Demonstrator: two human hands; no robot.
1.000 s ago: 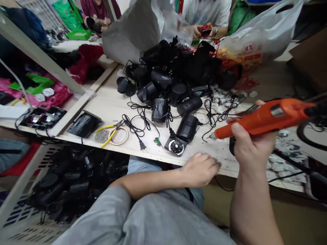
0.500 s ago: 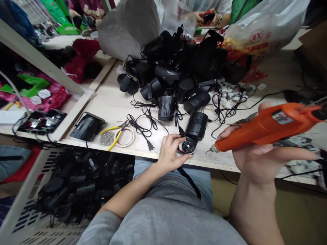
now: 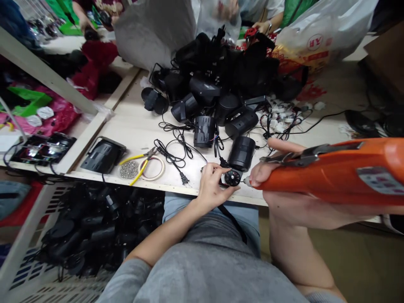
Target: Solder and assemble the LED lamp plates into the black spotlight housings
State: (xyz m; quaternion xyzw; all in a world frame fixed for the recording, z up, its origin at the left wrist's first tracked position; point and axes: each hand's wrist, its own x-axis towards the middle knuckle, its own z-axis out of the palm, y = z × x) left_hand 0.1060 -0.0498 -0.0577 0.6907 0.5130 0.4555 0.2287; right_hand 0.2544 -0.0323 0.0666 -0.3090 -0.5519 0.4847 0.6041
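My right hand (image 3: pixel 284 198) grips an orange electric screwdriver (image 3: pixel 322 172), held nearly level with its tip pointing left. That tip is close to the side of a small part with a round black disc (image 3: pixel 232 177) at the table's front edge; whether it touches, I cannot tell. Thumb and fingers of my left hand (image 3: pixel 211 187) pinch the disc part from the left. Just behind it a black cylindrical housing (image 3: pixel 242 152) lies on the table. A black power plug (image 3: pixel 184 179) with its cord rests left of my left hand.
Black lamp-like housings (image 3: pixel 205 88) are heaped at the back. To the left are yellow-handled pliers (image 3: pixel 145 162), a tape roll (image 3: pixel 154 168), a pile of small screws (image 3: pixel 128 169) and a black housing (image 3: pixel 103 155). A white crate (image 3: pixel 31 261) of black parts stands below. Other people work across the table.
The orange screwdriver has moved left and levelled, bringing its tip up to the disc part. My left hand stays on that part. Across the table, other people's hands have shifted.
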